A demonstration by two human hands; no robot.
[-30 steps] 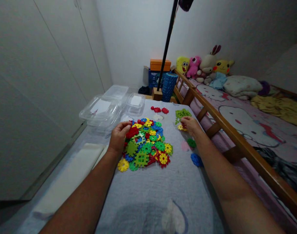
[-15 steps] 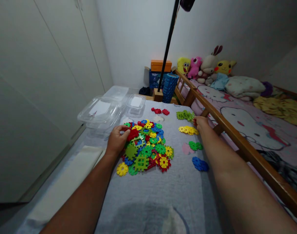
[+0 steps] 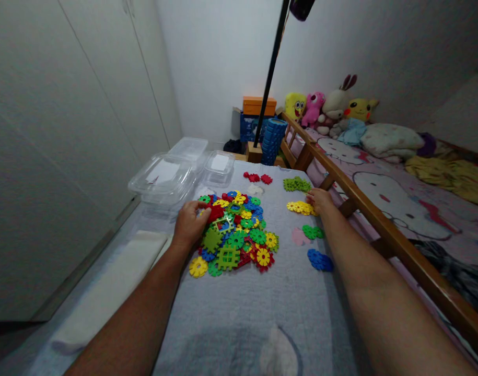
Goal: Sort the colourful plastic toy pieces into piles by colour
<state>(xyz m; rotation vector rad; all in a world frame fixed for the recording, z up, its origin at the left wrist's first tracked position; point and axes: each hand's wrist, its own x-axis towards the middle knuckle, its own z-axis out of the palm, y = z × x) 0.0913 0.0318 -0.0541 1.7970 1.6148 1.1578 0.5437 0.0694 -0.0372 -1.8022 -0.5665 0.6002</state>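
A heap of interlocking plastic building pieces [image 3: 236,240], snowflake discs and square frames in several colours, lies mid-table. At its left edge my left hand [image 3: 190,224] is closed, thumb and fingers on a red building piece [image 3: 215,213]. My right hand [image 3: 320,201] is at the table's right side, fingers loosely bent and apart, with nothing visible in them. It is beside the yellow disc row [image 3: 300,208] and just below the light green cluster [image 3: 296,184]. Green discs [image 3: 312,232] and blue discs [image 3: 320,260] lie nearer me; red pieces [image 3: 258,178] sit at the back.
Clear plastic boxes [image 3: 160,177] with lids stand at the back left. A folded white cloth [image 3: 117,292] lies along the left edge. A wooden bed rail [image 3: 352,193] borders the right side. A black pole [image 3: 267,78] rises behind the table.
My right hand has drawn back slightly from the light green cluster toward the yellow row. My left hand stays at the heap's edge on the red piece.
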